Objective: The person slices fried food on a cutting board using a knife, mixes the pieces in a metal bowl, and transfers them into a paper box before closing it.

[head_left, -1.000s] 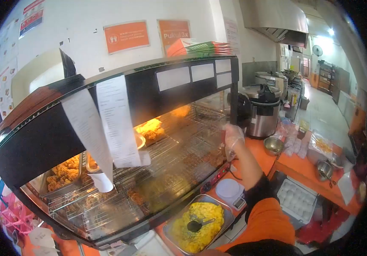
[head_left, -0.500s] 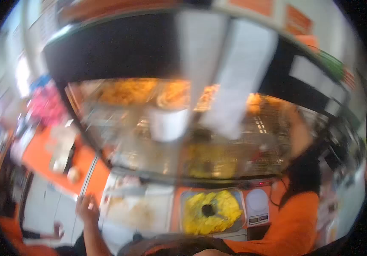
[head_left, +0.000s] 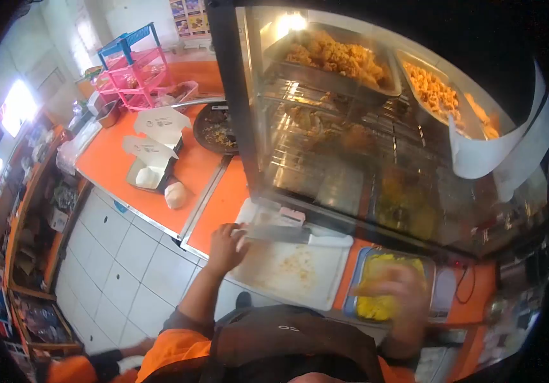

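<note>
My left hand is at the left edge of a white cutting board, its fingers slightly apart and nothing visible in them. Beside its fingertips, a wide-bladed knife lies across the board, white handle to the right. A small pinkish-white box sits just behind the blade. My right hand, smeared by motion, is over a metal tray of yellow food that looks like scrambled egg. Whether that hand holds anything cannot be made out. Brown crumbs and stains mark the board.
A glass warming cabinet with fried food trays stands behind the board. On the orange counter are open takeaway boxes, a round pale item, a dark pan and a pink rack. Another person's sleeve shows at lower left.
My view has swung left and steadied. My right arm, earlier reaching up into the cabinet, is now drawn back over the yellow food. My left hand is now by the board's edge.
</note>
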Available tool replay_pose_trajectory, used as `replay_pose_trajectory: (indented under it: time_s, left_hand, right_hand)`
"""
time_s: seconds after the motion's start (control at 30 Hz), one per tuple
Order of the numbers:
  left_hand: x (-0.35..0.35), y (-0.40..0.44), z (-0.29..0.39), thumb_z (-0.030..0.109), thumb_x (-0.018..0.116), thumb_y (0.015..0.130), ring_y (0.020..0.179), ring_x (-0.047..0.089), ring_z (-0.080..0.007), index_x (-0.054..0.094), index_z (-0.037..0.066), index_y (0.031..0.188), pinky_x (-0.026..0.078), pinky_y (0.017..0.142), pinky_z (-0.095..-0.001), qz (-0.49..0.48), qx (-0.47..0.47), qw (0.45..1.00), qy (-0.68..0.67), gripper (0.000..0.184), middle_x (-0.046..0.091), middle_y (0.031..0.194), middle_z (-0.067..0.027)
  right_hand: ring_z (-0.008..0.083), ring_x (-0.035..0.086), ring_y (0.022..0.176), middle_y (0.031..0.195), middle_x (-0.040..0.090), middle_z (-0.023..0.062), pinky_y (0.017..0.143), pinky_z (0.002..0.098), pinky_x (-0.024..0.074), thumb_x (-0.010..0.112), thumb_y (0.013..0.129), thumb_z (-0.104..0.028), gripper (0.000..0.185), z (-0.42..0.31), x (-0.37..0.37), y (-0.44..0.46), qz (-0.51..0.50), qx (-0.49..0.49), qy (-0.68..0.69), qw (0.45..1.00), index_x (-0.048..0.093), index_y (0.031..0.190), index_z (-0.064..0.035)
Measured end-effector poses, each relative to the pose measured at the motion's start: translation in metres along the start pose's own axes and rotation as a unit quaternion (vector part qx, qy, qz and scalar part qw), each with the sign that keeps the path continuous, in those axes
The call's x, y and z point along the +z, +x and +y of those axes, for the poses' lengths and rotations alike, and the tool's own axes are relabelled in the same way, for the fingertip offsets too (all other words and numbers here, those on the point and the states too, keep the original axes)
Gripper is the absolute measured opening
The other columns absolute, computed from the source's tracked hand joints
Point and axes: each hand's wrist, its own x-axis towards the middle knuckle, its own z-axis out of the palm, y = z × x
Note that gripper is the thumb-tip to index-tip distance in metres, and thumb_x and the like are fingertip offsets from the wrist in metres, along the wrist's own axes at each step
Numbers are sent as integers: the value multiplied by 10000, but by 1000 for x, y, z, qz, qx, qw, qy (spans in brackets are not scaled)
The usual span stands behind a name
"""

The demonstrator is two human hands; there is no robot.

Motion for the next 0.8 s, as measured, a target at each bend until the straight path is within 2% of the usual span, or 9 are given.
replay_pose_trajectory:
  time_s: [0.03,0.07,0.17,0.3,0.4,0.47,0.6,0.67,0.8]
  left_hand:
    - [2,0,1,220,721,649,1045,487,-292,603,83,991,357,866,-476,-28,20,997,-68,387,550,1063,-91]
    - [2,-1,5,204,695,682,1056,486,-281,598,88,999,336,868,-525,-58,39,988,-137,351,550,1074,-87]
    - [2,-13,20,205,660,700,1116,457,-258,590,113,1048,341,866,-520,-60,177,970,-159,367,522,1143,-81]
    - [31,-50,15,232,643,711,1160,426,-245,569,133,1101,341,853,-510,-90,225,969,-38,410,492,1189,-75]
    - [41,-58,13,232,637,721,1153,424,-280,559,133,1117,352,836,-484,-111,166,976,-85,416,493,1177,-71]
    - [32,-48,18,225,633,731,1142,423,-304,555,132,1123,355,836,-478,-112,114,973,-167,411,487,1179,-67]
    - [1,6,-22,248,514,845,1202,365,-384,464,20,1227,270,957,-513,150,36,981,-121,447,375,1314,-240]
    - [-23,39,-30,323,552,816,1323,194,-388,309,-7,1338,179,1038,-531,135,17,991,-11,664,235,1402,-256]
    - [-4,63,-37,396,454,863,1354,107,-379,209,-7,1381,56,1067,-548,-29,-5,999,45,700,147,1447,-240]
  right_hand:
    - [166,627,703,746,637,89,688,284,504,709,699,-201,241,0,46,43,-73,34,0,997,649,886,-61]
    - [204,627,806,858,648,117,745,326,503,698,706,-269,312,-6,88,74,-63,-50,-202,976,653,936,-63]
    - [310,535,1046,1110,565,173,922,385,418,702,660,-310,650,23,176,163,-170,-81,-280,941,486,1234,-94]
    - [328,413,1184,1251,453,196,984,395,357,582,713,-151,575,79,163,218,56,-76,-572,815,432,1266,-99]
    - [312,453,1159,1242,465,208,975,394,369,496,763,-94,510,35,148,215,-23,98,-531,842,436,1269,-113]
    - [310,513,1095,1198,524,169,937,400,398,475,817,-181,389,34,145,203,30,38,-504,863,498,1201,-119]
    - [305,562,1013,1152,567,133,884,388,434,433,883,-217,339,-29,144,167,-92,105,-530,836,501,1207,-148]
    - [303,567,1002,1103,590,128,848,396,447,439,887,-309,339,-65,152,141,-103,124,-491,856,534,1164,-139]
    - [307,580,961,1024,605,165,795,422,457,425,889,-423,391,-71,194,106,-30,162,-381,910,590,1046,-105]
